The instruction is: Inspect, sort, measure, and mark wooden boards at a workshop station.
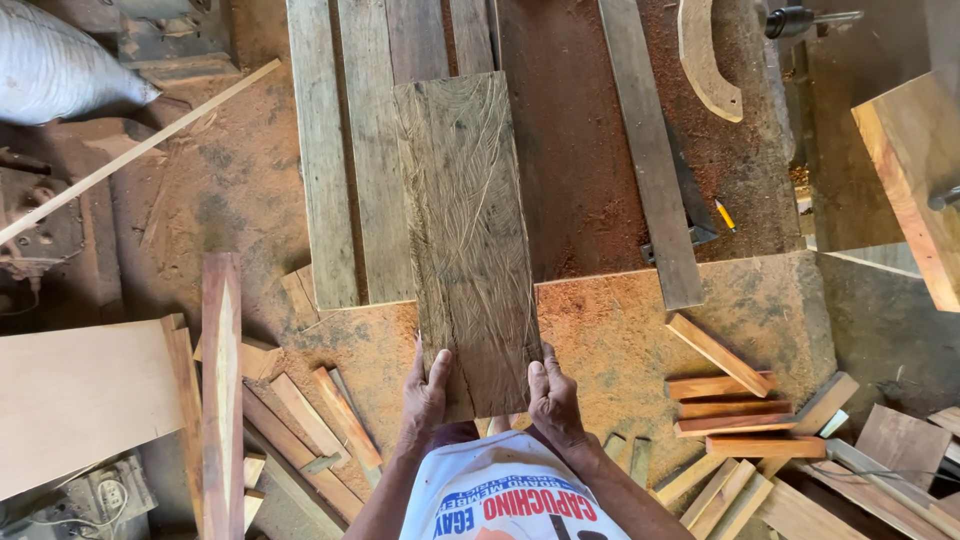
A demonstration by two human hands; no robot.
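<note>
A rough, weathered wooden board [465, 230] with scratch marks lies lengthwise away from me on a sawdust-covered workbench [620, 330]. My left hand [425, 395] grips the board's near left corner, thumb on top. My right hand [553, 398] grips the near right corner the same way. The far end of the board rests over several long planks [345, 140] lying side by side on the bench.
A long plank [650, 150] lies to the right, with a yellow pencil [724, 214] and a curved wooden piece [705, 60] beyond. Short offcuts [735, 400] pile at the right, more scraps [300, 420] at the left. A flat panel [80, 400] sits far left.
</note>
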